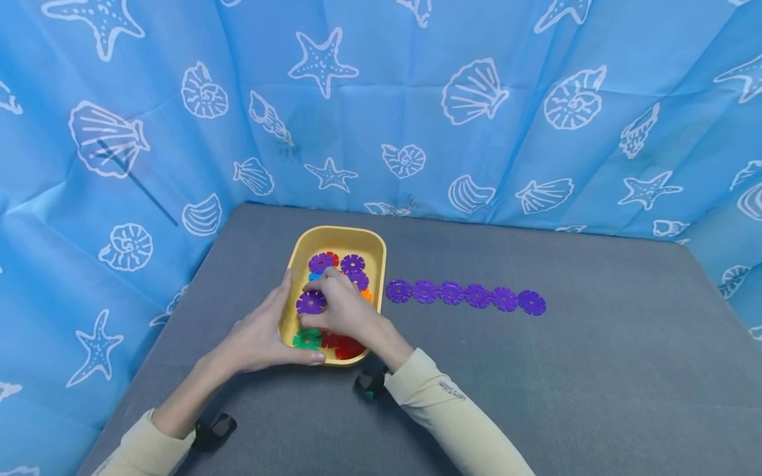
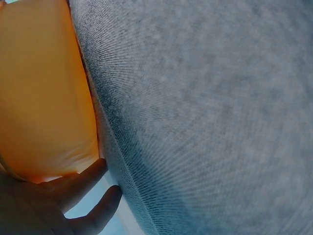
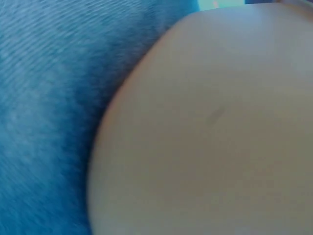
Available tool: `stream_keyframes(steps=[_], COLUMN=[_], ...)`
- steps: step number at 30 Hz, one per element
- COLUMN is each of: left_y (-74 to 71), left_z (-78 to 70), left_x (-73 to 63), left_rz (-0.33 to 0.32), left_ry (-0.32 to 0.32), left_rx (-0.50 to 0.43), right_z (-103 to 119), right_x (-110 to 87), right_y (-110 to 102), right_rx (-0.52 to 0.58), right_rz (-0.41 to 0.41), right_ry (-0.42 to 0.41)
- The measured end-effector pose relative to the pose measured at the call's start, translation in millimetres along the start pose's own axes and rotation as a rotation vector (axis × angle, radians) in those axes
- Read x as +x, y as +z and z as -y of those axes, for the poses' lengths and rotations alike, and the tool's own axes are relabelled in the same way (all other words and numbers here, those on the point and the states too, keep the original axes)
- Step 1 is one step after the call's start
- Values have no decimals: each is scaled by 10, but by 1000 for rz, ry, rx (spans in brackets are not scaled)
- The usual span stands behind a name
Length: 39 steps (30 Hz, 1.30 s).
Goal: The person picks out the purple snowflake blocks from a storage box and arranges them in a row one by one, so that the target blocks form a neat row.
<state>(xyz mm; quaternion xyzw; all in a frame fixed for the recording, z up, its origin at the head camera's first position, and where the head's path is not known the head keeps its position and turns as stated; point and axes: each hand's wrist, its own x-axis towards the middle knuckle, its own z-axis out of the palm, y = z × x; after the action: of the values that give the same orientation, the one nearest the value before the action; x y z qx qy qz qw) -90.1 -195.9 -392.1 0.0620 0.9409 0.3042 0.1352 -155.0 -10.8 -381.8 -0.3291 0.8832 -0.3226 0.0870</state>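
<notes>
Grey desk [image 1: 595, 377] — left hand [image 1: 260, 336] spread against the tray [image 1: 342, 241], right hand [image 1: 346, 309] straddling a purple disc [image 1: 305, 301]; pinched, can't tell — a loose grip could drop it.

The tray [image 1: 339, 229] stands on the table [image 1: 595, 383] before me, snowflake discs [image 1: 318, 304] inside it. My left hand [image 1: 262, 334] is at its left side, my right hand [image 1: 346, 305] within it; to its right runs a row of six discs [image 1: 471, 295], behind it a curtain [image 1: 381, 119].
</notes>
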Motion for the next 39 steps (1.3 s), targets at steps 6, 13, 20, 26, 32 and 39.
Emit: stream_keyframes(steps=[6,13,20,26,32,39], left_y=[-6,-15,-26,-9,-7,-2], left_z=[8,11,-17,-6,3,6], left_x=[-1,10,9,19,20,18], left_rz=[0,6,7,-13,-25,-29], left_ry=[3,1,-18,-7,-3,-9], left_rx=[-15,-27,-19,-13,1,10], right_z=[33,6,-44,-110,-199,-268], right_x=[-60,-142,-239,-352,-472,-609], right_y=[-113,-242,-355,-441,-539,-670], right_rx=[0,30,39,12,-15,-37], right_rz=[-5,-33,-40,-74,-106,-137], right_ry=[2,7,27,25,26,18])
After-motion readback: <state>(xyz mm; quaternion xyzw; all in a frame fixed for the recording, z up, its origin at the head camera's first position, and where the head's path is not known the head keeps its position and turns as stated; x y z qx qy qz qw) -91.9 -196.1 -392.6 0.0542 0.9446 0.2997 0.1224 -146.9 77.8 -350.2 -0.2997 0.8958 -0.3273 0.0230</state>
